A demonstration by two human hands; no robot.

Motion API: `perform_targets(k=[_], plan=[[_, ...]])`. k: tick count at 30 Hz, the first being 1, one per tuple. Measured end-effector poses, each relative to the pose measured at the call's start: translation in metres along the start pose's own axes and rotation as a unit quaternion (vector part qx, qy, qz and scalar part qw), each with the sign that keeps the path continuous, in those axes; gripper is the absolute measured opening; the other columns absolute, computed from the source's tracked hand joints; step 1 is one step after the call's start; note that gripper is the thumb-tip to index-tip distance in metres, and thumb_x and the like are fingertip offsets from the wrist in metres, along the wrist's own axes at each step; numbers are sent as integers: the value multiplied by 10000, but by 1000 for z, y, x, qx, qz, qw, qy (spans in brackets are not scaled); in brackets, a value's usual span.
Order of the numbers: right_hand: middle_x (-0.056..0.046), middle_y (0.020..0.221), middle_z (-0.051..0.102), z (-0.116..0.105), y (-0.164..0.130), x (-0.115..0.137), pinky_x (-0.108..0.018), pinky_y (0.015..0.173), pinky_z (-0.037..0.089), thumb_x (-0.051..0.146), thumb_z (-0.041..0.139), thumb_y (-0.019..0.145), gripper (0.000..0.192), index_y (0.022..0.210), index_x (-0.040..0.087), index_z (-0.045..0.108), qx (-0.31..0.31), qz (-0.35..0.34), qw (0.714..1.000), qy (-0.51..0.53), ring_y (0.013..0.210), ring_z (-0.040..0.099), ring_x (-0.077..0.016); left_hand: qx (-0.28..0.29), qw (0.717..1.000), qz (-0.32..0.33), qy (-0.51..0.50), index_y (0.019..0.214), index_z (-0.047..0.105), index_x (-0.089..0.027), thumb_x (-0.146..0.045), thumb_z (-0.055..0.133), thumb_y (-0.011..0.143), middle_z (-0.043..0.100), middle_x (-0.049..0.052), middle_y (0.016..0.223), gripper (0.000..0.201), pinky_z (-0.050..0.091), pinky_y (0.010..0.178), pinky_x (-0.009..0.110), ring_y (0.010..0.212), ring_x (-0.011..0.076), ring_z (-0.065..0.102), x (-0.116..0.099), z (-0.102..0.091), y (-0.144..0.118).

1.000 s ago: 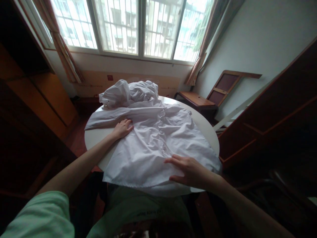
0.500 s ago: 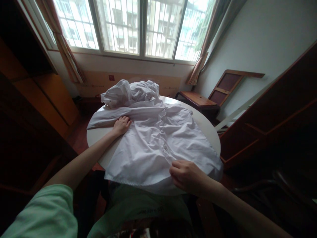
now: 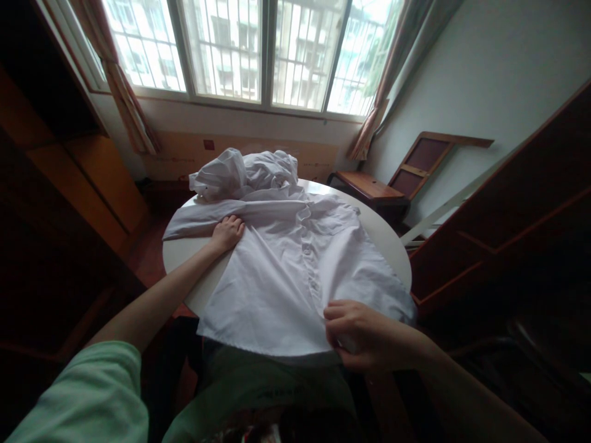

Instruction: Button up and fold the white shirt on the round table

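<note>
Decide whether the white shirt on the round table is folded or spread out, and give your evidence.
Spread out. The white shirt lies open across the round table, button placket showing, left hand pressing it and right hand gripping its hem.

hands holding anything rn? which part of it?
Right hand grips the white shirt at its bottom hem, near the button placket. Left hand lies flat on the shirt by its sleeve, pressing, not gripping.

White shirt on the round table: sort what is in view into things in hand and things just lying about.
In hand: white shirt, left hand pressing it flat, right hand gripping its hem, round table.
Lying about: crumpled white cloth, wooden chair, curtains.
</note>
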State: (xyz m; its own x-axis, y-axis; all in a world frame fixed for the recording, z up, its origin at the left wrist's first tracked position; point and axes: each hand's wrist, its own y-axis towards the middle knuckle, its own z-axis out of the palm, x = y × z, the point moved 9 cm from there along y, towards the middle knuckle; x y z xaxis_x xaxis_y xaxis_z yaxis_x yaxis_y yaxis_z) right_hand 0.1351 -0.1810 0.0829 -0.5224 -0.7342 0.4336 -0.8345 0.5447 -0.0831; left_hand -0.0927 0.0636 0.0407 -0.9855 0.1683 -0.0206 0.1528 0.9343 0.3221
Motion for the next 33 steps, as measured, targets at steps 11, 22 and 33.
perform_targets(k=[11,22,33], plan=[[-16,880,672,2,-20,10,-251,757,443,345,601,816,433,1240,273,550,57,-16,985,162,823,618,-144,-17,999,-6,-46,989,616,-158,-338,281,922,624,115,1076,386,434,860,337,1028,243,550,2,-5,-3],[-157,963,638,-69,-139,-203,-410,764,472,468,533,745,401,957,135,606,-331,457,816,-124,881,611,-302,19,987,-61,-148,736,589,-167,-549,386,827,616,97,846,442,437,776,311,848,225,575,18,-4,-9],[-73,698,624,-44,-138,-228,-297,600,402,435,451,770,256,636,220,487,-303,509,804,-52,680,590,-221,150,960,-10,-238,692,542,-174,-517,406,766,598,56,735,376,375,623,282,697,205,547,-12,-20,-73]])
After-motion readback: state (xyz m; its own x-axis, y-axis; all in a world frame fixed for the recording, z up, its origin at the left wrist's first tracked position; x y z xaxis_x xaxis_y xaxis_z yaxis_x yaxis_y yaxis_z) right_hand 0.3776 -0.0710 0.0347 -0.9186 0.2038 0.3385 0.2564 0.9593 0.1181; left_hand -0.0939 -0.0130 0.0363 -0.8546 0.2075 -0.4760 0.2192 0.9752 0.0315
